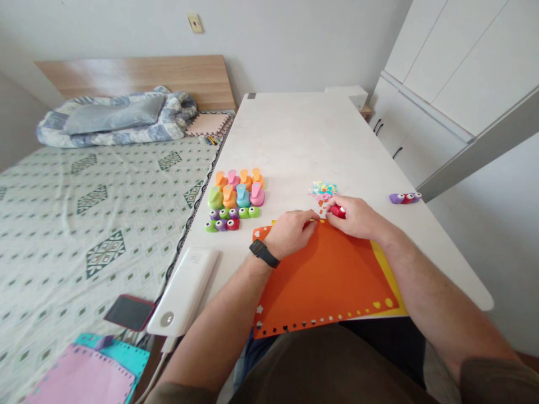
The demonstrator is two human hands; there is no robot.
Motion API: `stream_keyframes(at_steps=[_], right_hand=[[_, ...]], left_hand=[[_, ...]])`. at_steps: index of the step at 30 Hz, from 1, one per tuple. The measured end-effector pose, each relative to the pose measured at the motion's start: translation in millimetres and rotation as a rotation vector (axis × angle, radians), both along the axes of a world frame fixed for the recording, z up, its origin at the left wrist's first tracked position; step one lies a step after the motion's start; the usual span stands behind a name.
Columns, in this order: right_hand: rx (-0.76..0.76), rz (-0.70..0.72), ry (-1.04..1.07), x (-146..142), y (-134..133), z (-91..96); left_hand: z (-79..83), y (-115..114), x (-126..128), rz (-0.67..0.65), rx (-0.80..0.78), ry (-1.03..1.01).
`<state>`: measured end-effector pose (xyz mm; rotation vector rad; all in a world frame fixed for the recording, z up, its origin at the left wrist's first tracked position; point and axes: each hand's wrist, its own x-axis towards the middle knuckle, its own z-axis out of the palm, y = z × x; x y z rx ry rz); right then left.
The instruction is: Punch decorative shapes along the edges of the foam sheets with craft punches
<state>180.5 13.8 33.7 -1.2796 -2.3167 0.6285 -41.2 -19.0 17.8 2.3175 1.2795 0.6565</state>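
Observation:
My right hand (351,217) is closed around a small red craft punch (337,211) at the far edge of an orange sheet (324,269). At that same edge, a little to the left, my left hand (292,229) pinches the sheet between thumb and fingers. Punched shapes run along the sheet's near edge, with more at its left corners. Under the orange lies a yellow sheet (385,264), showing at the right side. Just beyond my hands is a small pile of colourful paper cut-outs (324,189). The punch's contact with the paper is partly hidden by my fingers.
Several large craft punches (236,188) and rows of small punches (229,219) stand left on the white table (290,134). More small punches (405,198) sit at the right edge. A white power bank (185,292) lies front left. On the bed are a phone (129,312) and pink paper (84,376).

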Motion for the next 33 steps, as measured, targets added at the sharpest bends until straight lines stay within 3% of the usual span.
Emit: stream_keyframes(at_steps=[6,14,17,21,26,33], right_hand=[[-0.06,0.001,0.035,5,2,3.4],[-0.137,-0.183,0.105,43,24,5.2],[-0.279,-0.126,0.196,51,28,4.0],[-0.512,0.065,0.233,47,27,1.6],[-0.485,0.215,0.292,28,19,-5.4],[-0.592,0.192,0.44,13,10,-13.0]], left_hand=[[-1.3,1,-1,-0.022,-0.001,-0.004],[2.4,0,-2,-0.062,0.027,-0.079],[6.2,-2,-1,-0.082,0.02,-0.116],[12.8,-5,2,-0.096,-0.013,-0.18],[16.4,-6,3,-0.066,-0.041,-0.226],[13.9,-5,2,-0.044,-0.051,-0.213]])
